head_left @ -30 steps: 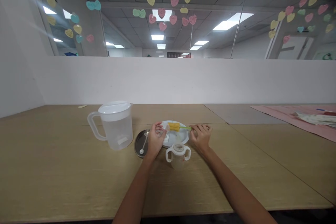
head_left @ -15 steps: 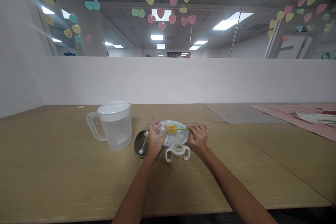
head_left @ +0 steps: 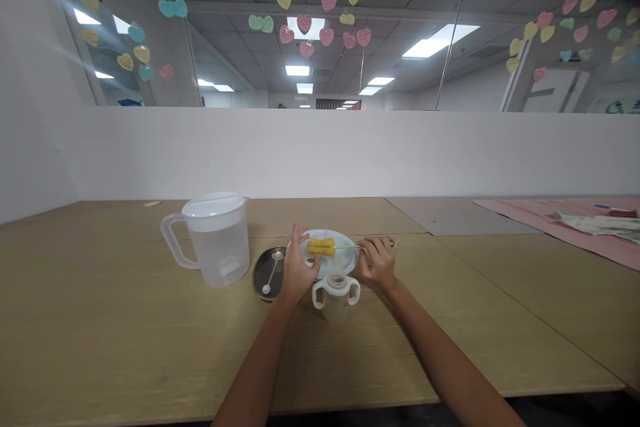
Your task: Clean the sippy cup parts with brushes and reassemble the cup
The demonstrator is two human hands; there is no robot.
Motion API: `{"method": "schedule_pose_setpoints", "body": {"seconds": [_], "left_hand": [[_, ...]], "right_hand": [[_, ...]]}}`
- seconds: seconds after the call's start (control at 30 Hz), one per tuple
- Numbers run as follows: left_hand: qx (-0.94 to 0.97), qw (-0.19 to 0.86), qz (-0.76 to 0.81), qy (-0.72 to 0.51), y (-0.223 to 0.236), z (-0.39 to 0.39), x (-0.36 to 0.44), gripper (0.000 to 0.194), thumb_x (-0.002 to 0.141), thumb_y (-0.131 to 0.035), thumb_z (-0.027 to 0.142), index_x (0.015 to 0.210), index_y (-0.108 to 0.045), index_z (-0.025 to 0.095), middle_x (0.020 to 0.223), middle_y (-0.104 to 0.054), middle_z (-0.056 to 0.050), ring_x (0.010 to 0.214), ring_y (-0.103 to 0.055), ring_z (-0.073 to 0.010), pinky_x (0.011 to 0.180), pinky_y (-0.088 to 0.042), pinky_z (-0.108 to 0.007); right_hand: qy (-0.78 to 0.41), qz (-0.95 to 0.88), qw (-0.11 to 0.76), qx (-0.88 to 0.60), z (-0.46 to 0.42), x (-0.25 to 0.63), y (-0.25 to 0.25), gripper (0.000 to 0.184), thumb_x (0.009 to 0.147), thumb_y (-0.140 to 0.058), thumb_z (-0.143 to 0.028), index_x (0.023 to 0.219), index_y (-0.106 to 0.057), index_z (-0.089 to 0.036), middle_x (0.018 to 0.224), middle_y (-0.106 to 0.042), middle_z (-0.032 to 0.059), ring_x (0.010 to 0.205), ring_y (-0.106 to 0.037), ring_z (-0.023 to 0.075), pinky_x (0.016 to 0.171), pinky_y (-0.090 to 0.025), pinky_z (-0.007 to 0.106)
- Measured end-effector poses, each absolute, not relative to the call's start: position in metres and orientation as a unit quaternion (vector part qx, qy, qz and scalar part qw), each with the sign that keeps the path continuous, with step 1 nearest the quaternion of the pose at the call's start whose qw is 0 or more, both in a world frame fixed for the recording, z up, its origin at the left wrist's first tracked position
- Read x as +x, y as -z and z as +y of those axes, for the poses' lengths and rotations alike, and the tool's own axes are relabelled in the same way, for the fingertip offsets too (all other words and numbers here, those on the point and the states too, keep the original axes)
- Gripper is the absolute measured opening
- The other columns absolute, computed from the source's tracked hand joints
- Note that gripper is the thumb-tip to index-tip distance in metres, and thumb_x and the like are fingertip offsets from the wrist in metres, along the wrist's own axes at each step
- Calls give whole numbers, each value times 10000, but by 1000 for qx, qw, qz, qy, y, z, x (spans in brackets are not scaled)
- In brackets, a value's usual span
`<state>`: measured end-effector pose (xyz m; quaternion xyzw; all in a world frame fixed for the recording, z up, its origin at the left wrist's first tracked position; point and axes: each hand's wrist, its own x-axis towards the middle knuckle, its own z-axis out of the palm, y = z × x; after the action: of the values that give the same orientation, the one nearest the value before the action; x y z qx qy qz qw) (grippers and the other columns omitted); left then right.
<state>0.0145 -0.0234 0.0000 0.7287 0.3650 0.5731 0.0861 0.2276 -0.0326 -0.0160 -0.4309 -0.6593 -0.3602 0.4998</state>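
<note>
My right hand (head_left: 379,260) is closed round the thin green handle of a bottle brush with a yellow sponge head (head_left: 321,247). The brush lies level, its head pointing left. My left hand (head_left: 299,268), thumb and fingers curved, grips a small clear cap, largely hidden behind the sponge head. Below both hands, a clear bottle with two white handles (head_left: 336,297) stands upright without a lid, its neck open. Behind the brush lies a white plate (head_left: 345,263), partly covered by my left hand.
Left of my left hand is a dark metal tray (head_left: 259,273) with a thin white straw piece (head_left: 273,273) in it. A lidded clear jug (head_left: 220,247) stands farther left. A pink cloth (head_left: 530,217) lies at the far right, by the wall.
The sponge head has moved left, further in between my left fingers, and now covers most of the clear cap. The bottle, tray and jug stay where they were on the table.
</note>
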Motion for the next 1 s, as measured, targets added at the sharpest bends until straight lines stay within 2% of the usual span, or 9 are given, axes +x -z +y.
{"method": "schedule_pose_setpoints", "body": {"seconds": [0.1,0.23,0.3,0.47,0.53,0.73,1.0], "left_hand": [[716,86,344,-602,0,-21,14,837,685,-632,190,1403,-201,199,1371,-424,-143,1139,-534,-224,960,-448,-364],[705,69,353,-612,0,-19,12,515,723,-646,270,1211,-510,175,1254,-542,-126,1143,-534,-247,985,-435,-395],[708,83,359,-603,-1,-19,12,388,757,-625,299,1126,-585,186,1213,-579,-109,1137,-540,-248,999,-420,-409],[693,252,322,-594,1,-18,14,467,781,-609,338,1216,-544,179,1128,-634,-116,944,-642,-212,833,-531,-349],[676,279,322,-601,2,-17,14,495,765,-630,332,1224,-539,171,1134,-632,-125,920,-650,-206,825,-536,-345],[661,274,343,-608,4,-14,13,504,752,-644,289,1228,-528,170,1197,-601,-124,1041,-611,-217,897,-507,-354],[719,185,388,-546,-5,-21,10,445,786,-612,277,1218,-527,212,1120,-642,-86,951,-633,-196,861,-506,-351]], "right_hand": [[372,-656,492,-435,-31,227,15,139,818,-521,-248,815,-644,-183,802,-639,51,758,-519,181,802,-286,354],[394,-645,499,-423,-27,227,17,138,853,-532,-266,819,-632,-176,799,-641,53,735,-511,181,772,-299,349],[389,-639,502,-434,-25,228,19,148,865,-528,-280,828,-628,-178,809,-638,57,734,-505,185,757,-301,347],[345,-633,515,-463,-19,231,23,153,871,-532,-292,866,-641,-186,820,-616,61,770,-505,195,736,-317,336],[330,-639,522,-459,-19,231,23,146,866,-538,-282,874,-648,-187,815,-608,60,777,-504,193,728,-325,328],[325,-651,538,-425,-22,231,21,117,842,-570,-276,828,-650,-192,777,-609,46,746,-505,181,725,-338,328],[304,-637,564,-430,-19,233,23,118,847,-582,-279,851,-674,-206,769,-621,39,748,-522,178,715,-364,320]]}}
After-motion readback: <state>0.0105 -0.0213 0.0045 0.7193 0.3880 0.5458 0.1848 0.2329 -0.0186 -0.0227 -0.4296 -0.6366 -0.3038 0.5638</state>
